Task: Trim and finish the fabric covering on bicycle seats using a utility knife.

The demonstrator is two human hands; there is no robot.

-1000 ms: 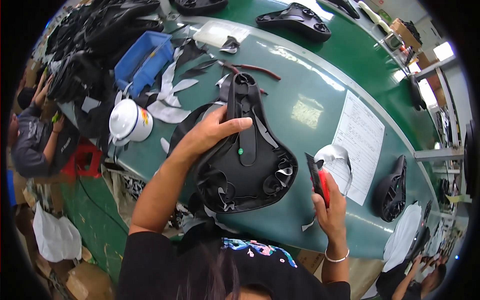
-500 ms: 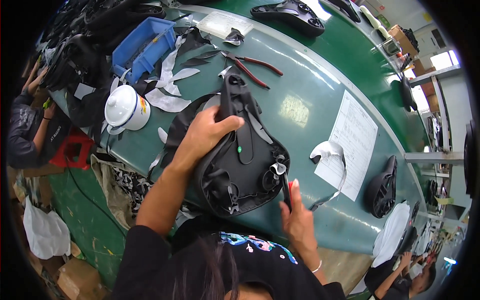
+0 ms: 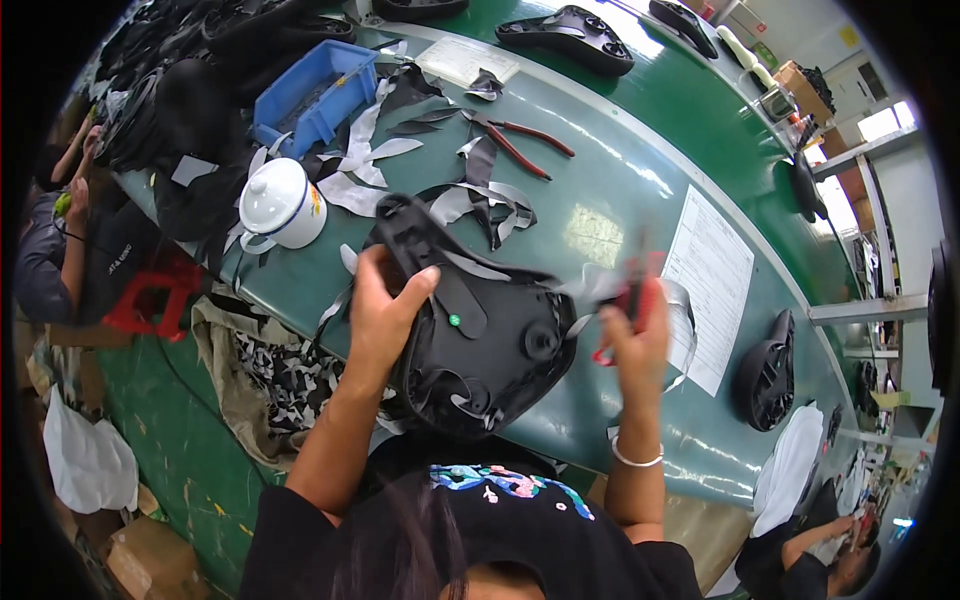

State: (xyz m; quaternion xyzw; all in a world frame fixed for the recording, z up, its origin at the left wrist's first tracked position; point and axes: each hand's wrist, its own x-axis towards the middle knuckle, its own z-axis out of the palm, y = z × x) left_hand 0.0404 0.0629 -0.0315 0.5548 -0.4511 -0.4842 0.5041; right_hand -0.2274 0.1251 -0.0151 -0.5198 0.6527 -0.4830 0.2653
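Note:
A black bicycle saddle (image 3: 492, 355) lies underside up at the table's near edge, its narrow nose pointing away from me. My left hand (image 3: 385, 315) is closed around the nose's left side, thumb on the underside. A small green dot (image 3: 455, 320) marks the strap-like piece inside the shell. Right of the saddle, my right hand (image 3: 640, 345) grips red-handled scissors (image 3: 634, 290), their blades smeared by motion. A pale strip of covering (image 3: 592, 288), also blurred, shows between the scissors and the saddle's edge. Beyond the nose lie black and grey offcuts (image 3: 485, 200).
Red-handled pincers (image 3: 522, 145) rest farther back. At left stand a lidded white enamel mug (image 3: 283, 205) and a blue bin (image 3: 315, 95). A printed sheet (image 3: 712, 285) lies at right, near another saddle (image 3: 765, 375). Co-workers' arms (image 3: 75, 235) show at far left.
My right hand has lifted away from the saddle's right side, up and to the right, with the scissors. The saddle's nose has swung left, uncovering the offcuts beyond it.

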